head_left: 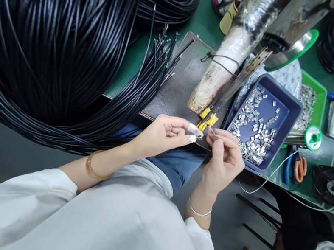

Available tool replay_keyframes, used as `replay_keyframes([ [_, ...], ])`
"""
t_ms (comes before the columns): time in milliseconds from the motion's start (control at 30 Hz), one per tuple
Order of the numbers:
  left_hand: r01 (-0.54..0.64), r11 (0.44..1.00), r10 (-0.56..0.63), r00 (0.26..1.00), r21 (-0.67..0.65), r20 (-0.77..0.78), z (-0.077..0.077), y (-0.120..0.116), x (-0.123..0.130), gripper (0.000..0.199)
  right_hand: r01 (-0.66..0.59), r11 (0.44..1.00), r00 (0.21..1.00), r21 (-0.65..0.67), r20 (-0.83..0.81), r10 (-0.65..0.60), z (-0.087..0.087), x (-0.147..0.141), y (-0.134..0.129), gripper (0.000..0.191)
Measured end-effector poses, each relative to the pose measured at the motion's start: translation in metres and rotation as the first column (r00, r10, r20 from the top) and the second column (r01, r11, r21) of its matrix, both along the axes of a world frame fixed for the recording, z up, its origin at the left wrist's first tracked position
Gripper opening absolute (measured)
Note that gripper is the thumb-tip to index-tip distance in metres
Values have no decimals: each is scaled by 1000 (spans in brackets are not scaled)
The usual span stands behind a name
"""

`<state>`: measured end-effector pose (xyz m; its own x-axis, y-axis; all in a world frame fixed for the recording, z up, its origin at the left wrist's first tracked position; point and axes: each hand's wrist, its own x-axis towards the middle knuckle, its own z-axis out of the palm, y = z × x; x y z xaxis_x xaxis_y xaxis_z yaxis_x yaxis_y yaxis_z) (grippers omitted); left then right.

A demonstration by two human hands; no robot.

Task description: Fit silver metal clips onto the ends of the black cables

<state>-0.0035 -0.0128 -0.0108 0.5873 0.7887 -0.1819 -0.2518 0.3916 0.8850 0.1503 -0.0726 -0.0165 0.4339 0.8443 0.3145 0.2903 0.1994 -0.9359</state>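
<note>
From my end: left hand (170, 134) pinches wire ends (199, 137) over worktop (203, 19) near edge, pointing towards right hand (223, 161), pinching slim piece (213, 130).

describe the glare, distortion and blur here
Head view: shiny highlights streak the black cables; head view: glare on the wrapped tube; head view: wide-angle stretch toward the edges; head view: the wire ends at the left hand are too small to make out clearly.
</note>
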Motion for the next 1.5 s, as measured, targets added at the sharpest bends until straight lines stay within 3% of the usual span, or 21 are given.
replay_keyframes([
  [167,-73,997,72,996,-17,-51,-1,1,4,22,88,982,969,166,216,-124,7,-1,-4,11],
  [267,-78,997,77,996,-25,-51,1,2,6,20,27,964,872,264,466,-152,8,-3,-7,25],
  [367,-97,995,97,995,4,-38,3,3,7,18,-80,952,800,296,589,-116,4,-6,-7,32],
  [600,-130,990,133,990,59,-47,0,6,5,9,-35,989,960,141,279,-5,-3,-5,0,13],
  [900,-145,986,153,984,85,-88,0,9,7,10,-90,977,853,195,522,-26,-5,0,4,17],
  [1133,-217,967,231,968,134,-101,5,9,12,8,-31,967,774,254,618,-138,-9,-4,6,24],
  [1500,-262,952,281,954,161,-108,8,10,13,7,-41,966,788,256,602,-126,-6,-7,10,23],
])
